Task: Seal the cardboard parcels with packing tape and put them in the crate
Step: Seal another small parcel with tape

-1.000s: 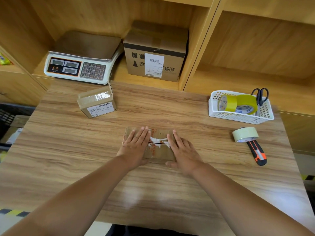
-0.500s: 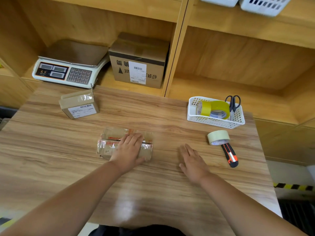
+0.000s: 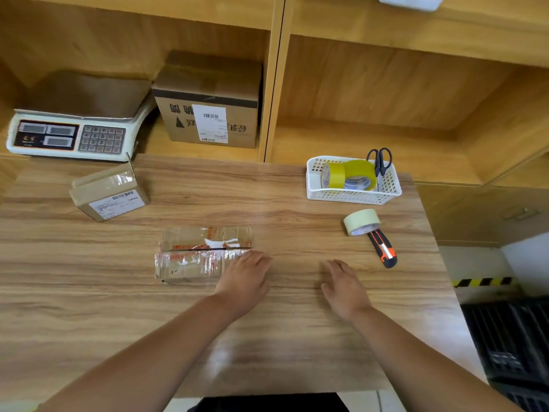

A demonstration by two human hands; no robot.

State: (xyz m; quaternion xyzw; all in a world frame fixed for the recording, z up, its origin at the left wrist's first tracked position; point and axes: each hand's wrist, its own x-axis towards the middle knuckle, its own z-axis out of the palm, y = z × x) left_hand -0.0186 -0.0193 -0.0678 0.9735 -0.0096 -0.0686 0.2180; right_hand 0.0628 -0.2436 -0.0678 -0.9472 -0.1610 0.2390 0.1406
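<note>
Left hand [image 3: 243, 281] and right hand [image 3: 344, 288] are showing bare; the forearms [image 3: 166, 346] are running bare to the view's edge (a black garment [image 3: 267, 404] is showing at bottom centre, details too dark).

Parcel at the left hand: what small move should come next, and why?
Probably the right hand reaches for the tape roll: it is free, the left hand rests on the parcel, whose seam looks unsealed.
</note>
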